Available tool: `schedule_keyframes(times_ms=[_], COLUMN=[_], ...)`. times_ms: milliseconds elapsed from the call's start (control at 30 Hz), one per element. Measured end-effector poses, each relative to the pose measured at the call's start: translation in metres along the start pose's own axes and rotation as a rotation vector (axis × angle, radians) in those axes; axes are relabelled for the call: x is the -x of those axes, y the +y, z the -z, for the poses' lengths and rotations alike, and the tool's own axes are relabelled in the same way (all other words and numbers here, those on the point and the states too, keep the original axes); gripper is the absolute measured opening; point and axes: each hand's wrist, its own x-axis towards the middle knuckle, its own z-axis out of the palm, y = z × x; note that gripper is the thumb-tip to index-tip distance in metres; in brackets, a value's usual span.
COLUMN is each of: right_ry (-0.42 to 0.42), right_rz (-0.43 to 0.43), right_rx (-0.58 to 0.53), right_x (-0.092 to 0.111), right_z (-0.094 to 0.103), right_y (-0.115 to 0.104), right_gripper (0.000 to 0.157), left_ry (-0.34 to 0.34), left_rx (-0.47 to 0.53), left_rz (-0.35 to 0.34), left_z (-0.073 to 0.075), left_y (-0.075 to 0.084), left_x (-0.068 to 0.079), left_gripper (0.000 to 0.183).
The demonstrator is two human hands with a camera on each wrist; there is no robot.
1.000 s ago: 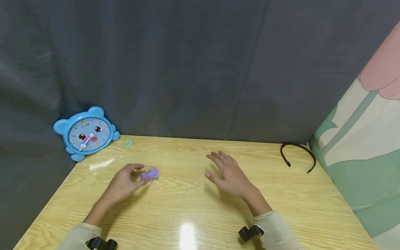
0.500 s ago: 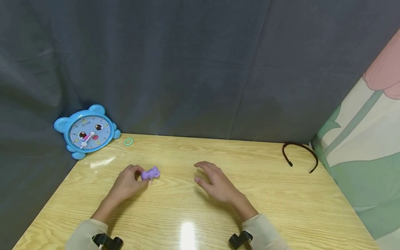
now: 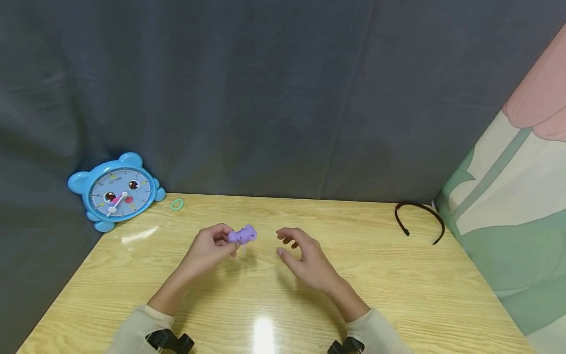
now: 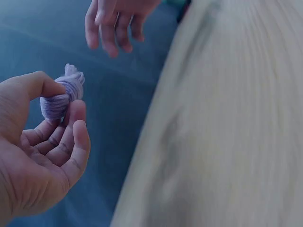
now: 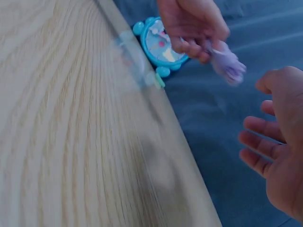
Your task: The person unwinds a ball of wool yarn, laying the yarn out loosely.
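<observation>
A small bundle of purple yarn (image 3: 243,235), wound about its middle, is pinched between the thumb and fingers of my left hand (image 3: 212,248). It is held above the table, with a loose strand hanging below. The left wrist view shows the yarn bundle (image 4: 64,97) between thumb and fingertips, its looped end sticking out past them. My right hand (image 3: 307,258) hovers to the right of the yarn, apart from it, fingers loosely bent and holding nothing. In the right wrist view, the right hand (image 5: 279,137) faces the yarn bundle (image 5: 227,64) across a gap.
A blue bear-shaped clock (image 3: 121,191) leans against the dark curtain (image 3: 247,98) at the back left. Near it lies a small green ring (image 3: 177,204). A black headband (image 3: 420,205) rests at the back right of the wooden table (image 3: 353,221). Patterned fabric (image 3: 499,221) hangs along the right side.
My left hand has closed its fingers on the yarn bundle, lifted it and carried it to the right. My right hand has moved left, toward it.
</observation>
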Motion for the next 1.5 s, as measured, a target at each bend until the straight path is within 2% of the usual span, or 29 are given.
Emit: schedule_keyframes(times_ms=[100,167,267,367,633,900,1100,1300,1400,1500], right_ry=[0.095,0.129,0.145,0.163,0.312,0.406,0.454,0.499,0.514,0.522], right_rz=[0.057,0.058,0.011,-0.025,-0.034,0.017,0.118,0.196,0.214,0.196], right_rx=[-0.071,-0.165,-0.323,-0.396,-0.353,-0.313,-0.280,-0.324,-0.365,-0.391], right_x=[0.000,0.001,0.002,0.004,0.006,0.008,0.010,0.009,0.008,0.009], right_z=[-0.002,-0.005,-0.010,-0.017,-0.033,-0.039,-0.033,-0.019,-0.011,-0.004], right_y=[-0.008,-0.012,-0.018,-0.023,-0.030,-0.030,-0.029,-0.022,-0.017,-0.013], right_gripper=[0.024,0.016,0.007,0.005,0.009,0.007,0.008,0.012,0.013,0.011], left_ry=[-0.024,-0.031,-0.017,0.003,0.050,0.040,0.034,-0.022,-0.056,-0.087], left_rx=[0.070,0.101,0.142,0.146,0.091,0.074,0.057,0.015,0.020,0.025], left_rz=[-0.019,-0.034,-0.047,-0.057,-0.094,-0.122,-0.117,-0.130,-0.146,-0.174], left_z=[-0.009,-0.014,-0.022,-0.028,-0.042,-0.049,-0.044,-0.036,-0.031,-0.027], left_y=[0.011,0.016,0.022,0.026,0.031,0.032,0.030,0.028,0.028,0.027], left_x=[-0.002,-0.002,-0.001,0.001,0.005,0.006,0.009,0.011,0.010,0.009], left_gripper=[0.018,0.018,0.019,0.020,0.017,0.016,0.016,0.016,0.016,0.016])
